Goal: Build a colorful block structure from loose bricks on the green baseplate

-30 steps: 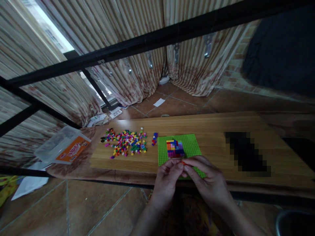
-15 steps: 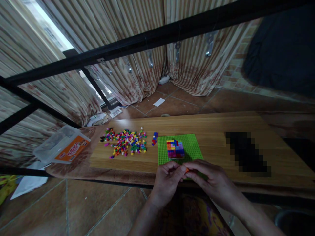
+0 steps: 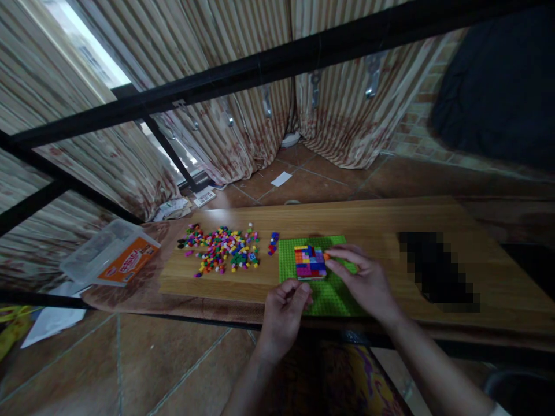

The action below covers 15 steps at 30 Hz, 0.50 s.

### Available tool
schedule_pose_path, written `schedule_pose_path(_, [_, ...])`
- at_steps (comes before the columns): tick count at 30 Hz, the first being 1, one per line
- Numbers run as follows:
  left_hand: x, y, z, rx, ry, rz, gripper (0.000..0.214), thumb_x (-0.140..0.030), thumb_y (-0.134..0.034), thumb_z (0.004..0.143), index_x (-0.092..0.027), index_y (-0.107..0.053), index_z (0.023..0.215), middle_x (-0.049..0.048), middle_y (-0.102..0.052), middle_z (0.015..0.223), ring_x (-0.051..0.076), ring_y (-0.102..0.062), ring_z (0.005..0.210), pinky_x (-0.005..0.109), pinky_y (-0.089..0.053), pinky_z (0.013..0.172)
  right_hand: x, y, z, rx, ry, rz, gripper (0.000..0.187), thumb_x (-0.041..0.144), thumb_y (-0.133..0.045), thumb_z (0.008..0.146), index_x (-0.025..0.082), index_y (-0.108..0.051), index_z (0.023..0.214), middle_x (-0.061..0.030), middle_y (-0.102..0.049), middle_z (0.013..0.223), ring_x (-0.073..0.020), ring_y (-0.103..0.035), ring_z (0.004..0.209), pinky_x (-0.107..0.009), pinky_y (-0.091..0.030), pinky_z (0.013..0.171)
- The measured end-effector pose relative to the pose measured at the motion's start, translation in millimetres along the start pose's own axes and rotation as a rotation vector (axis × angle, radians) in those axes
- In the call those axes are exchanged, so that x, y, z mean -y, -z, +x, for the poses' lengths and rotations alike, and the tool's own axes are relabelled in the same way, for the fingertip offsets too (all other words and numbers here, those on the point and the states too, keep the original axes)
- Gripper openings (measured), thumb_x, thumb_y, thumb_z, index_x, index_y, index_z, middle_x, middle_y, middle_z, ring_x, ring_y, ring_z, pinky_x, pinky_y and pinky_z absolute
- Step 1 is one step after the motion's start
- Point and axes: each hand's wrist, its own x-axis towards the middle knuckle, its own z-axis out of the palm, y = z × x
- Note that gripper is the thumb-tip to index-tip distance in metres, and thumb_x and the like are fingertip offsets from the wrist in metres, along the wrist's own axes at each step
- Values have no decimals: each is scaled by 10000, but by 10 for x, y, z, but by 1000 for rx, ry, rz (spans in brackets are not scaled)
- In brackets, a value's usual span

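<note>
A block of many-coloured toy bricks [image 3: 310, 263] stands on the green baseplate [image 3: 336, 297]. My right hand [image 3: 362, 277] pinches a small orange brick [image 3: 326, 255] between thumb and fingertips, close to the right side of the block; whether the two touch I cannot tell. In front of the block, over the plate's near left corner, my left hand [image 3: 284, 309] is closed with thumb against the fingers. What it holds, if anything, is hidden.
Loose bricks of many colours [image 3: 223, 245] lie spread on the left of the wooden board [image 3: 377, 225]. A few blue and red bricks [image 3: 273, 242] sit beside the plate. A clear plastic box with an orange label [image 3: 130, 260] rests farther left. A blurred dark patch [image 3: 437, 271] covers the right.
My hands have come apart. The right one has moved forward with the orange brick to the block's right side, while the left has shifted slightly left.
</note>
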Motion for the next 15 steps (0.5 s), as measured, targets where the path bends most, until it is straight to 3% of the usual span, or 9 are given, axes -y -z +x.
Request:
schedule_pose_path(7, [61,120,-13,-29,-7,49,286,-415,-638,783,-166,-631,643,-10,-585,597,113,-497,600,222,-384,601,-299,-348,243,-46,-148,149,303,476,-687,749,245,-747,936,-65,-633,1121,-217,-562,1092,-439,-412,1006])
schedule_pose_path(15, [190,178,3,-6,8,61,296,-404,-618,803,-159,-601,638,-28,-531,593,105,-456,606,219,-345,594,-425,-358,273,14,-203,212,318,473,-709,722,234,-744,928,-71,-633,1121,-222,-580,1078,-443,-429,995])
